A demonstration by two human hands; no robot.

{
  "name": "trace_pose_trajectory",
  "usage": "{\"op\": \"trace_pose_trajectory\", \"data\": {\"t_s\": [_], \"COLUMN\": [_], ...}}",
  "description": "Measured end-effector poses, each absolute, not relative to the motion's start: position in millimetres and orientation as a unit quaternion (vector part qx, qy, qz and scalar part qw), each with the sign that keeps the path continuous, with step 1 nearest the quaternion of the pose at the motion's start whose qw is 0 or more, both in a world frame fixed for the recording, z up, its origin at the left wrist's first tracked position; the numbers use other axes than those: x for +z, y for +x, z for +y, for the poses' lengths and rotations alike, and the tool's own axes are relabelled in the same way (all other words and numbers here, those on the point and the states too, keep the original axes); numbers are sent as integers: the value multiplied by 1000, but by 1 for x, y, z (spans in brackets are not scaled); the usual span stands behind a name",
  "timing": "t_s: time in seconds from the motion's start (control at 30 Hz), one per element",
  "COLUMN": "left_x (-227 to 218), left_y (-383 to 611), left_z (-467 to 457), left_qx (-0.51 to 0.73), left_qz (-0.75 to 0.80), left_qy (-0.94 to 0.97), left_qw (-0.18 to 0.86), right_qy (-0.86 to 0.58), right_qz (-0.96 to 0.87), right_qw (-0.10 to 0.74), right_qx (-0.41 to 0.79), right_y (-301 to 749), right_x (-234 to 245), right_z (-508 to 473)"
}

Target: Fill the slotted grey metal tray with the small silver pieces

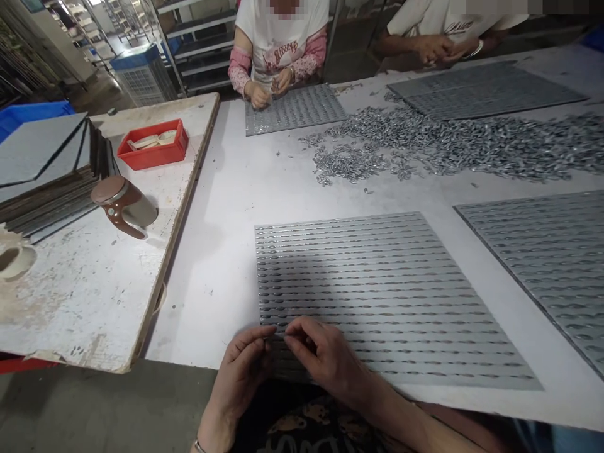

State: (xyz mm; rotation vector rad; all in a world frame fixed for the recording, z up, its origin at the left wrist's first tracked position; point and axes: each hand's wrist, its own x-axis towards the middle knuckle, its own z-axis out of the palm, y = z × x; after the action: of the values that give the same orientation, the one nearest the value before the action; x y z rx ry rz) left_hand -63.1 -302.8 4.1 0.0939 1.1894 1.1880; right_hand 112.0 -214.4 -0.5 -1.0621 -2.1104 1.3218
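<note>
A flat grey board (pixel 377 277) with rows of small shiny dark oval pieces lies in front of me. My left hand (pixel 245 358) is at its lower left edge, thumb and index finger pinched together near the end of a row. Close beside it, my right hand (pixel 325 352) is over the board with its thumb and index fingertips nearly together, also in a pinch. Whatever is between the fingertips of either hand is too small or hidden to make out. The board's lower left corner is partly covered by my hands.
Loose grey oval pieces (pixel 443 145) are heaped across the table. Another filled board (pixel 547 264) lies at right. Two people work opposite at boards (pixel 302 107). On the left table are a red bin (pixel 153 154), a brown-lidded mug (pixel 127 201), stacked boards (pixel 47 163) and a tape roll (pixel 19 261).
</note>
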Motion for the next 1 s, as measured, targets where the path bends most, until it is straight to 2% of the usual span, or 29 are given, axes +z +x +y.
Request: {"op": "trace_pose_trajectory", "data": {"t_s": [0.1,0.2,0.43,0.6,0.8,1.0], "left_x": [8,7,-3,3,1,-5], "left_y": [-52,-44,-45,-72,-88,-79], "left_z": [-302,-301,-302,-300,-302,-300], "left_qx": [527,535,503,550,554,560], "left_qz": [495,457,496,567,556,529], "left_qy": [56,75,103,37,28,16], "left_qw": [689,707,701,611,619,638], "right_qy": [-310,-300,-382,-427,-436,-456], "right_qz": [-765,-751,-716,-783,-851,-840], "right_qw": [256,267,183,160,95,47], "right_qx": [503,525,555,424,275,291], "right_y": [118,119,119,110,93,92], "right_x": [6,7,1,-16,-24,-13], "right_z": [-221,-224,-218,-214,-220,-216]}}
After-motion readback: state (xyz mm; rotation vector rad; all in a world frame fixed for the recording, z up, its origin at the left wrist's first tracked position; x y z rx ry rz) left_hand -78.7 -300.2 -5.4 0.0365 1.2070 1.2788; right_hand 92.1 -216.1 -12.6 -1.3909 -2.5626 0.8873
